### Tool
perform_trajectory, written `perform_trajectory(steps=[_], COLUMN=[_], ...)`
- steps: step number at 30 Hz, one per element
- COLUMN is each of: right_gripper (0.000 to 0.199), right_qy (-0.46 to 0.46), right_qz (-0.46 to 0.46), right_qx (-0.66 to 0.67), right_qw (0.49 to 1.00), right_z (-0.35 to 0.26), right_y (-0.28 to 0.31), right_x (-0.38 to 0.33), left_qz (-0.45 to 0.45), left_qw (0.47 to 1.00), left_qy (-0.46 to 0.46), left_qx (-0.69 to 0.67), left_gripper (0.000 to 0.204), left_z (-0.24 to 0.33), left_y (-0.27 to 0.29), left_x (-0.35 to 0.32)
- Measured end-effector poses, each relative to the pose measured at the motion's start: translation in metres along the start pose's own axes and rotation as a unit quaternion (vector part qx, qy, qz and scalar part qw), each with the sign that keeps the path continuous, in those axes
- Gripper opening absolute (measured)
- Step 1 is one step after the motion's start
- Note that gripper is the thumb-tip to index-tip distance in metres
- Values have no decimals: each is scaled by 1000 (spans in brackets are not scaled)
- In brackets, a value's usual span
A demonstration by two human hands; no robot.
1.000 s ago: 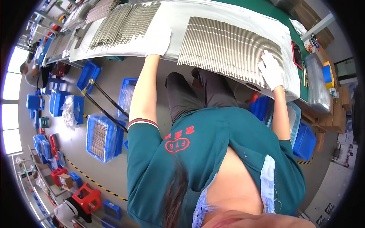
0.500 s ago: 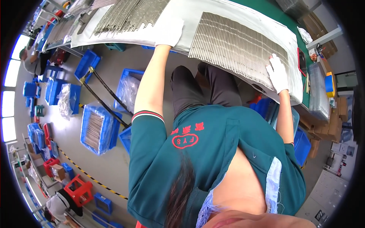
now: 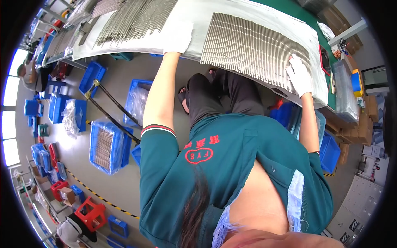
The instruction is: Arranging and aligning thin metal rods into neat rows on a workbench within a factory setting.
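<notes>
Slim metal rods (image 3: 252, 45) lie side by side in a wide, even row on a white cloth (image 3: 198, 29) over the table. At the right end of this row, my right hand (image 3: 298, 77) in a white glove rests on the rods with its fingers apart. My left hand (image 3: 177, 39), also gloved in white, is on the cloth between that row and a second, looser batch of rods (image 3: 134, 20) at the left. Its fingers blend into the white cloth, so their pose is hidden.
A blue crate (image 3: 106, 146) lined with plastic holds more rods on the floor at left. A hand-truck-like handle (image 3: 111, 101) leans near other blue crates. Clear plastic trays (image 3: 345, 93) stand at the table's right. Other people (image 3: 70, 229) are at far left.
The view has shifted slightly, and my feet now show below the table edge. Both hands keep nearly the same places relative to the rods and cloth.
</notes>
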State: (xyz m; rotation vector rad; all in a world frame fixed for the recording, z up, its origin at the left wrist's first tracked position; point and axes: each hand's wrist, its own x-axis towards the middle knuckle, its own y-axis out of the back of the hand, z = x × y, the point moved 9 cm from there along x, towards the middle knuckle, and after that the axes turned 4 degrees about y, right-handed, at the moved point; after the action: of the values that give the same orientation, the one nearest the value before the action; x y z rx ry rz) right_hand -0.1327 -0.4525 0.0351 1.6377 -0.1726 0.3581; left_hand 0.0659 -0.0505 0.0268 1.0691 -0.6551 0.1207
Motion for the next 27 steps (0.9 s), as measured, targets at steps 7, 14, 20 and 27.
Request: perform_trajectory(steps=[7,14,20,27], right_gripper=[48,48,49,48], right_qy=[-12,-1,-1,-5], right_qz=[-4,-1,-3,6], right_qx=[-1,-17,-17,-1], right_qw=[1000,1000,1000,1000], right_z=[-3,-1,-4,-7], right_y=[3,0,3,6], right_x=[-2,-2,0,0], left_qz=[46,17,15,31], left_qw=[998,999,999,999], left_qy=[-31,-27,-14,-27], left_qx=[6,-13,-29,-12], left_gripper=[35,34,33,35], left_z=[8,4,3,9], left_y=[10,4,8,16], left_x=[-1,0,-2,-4])
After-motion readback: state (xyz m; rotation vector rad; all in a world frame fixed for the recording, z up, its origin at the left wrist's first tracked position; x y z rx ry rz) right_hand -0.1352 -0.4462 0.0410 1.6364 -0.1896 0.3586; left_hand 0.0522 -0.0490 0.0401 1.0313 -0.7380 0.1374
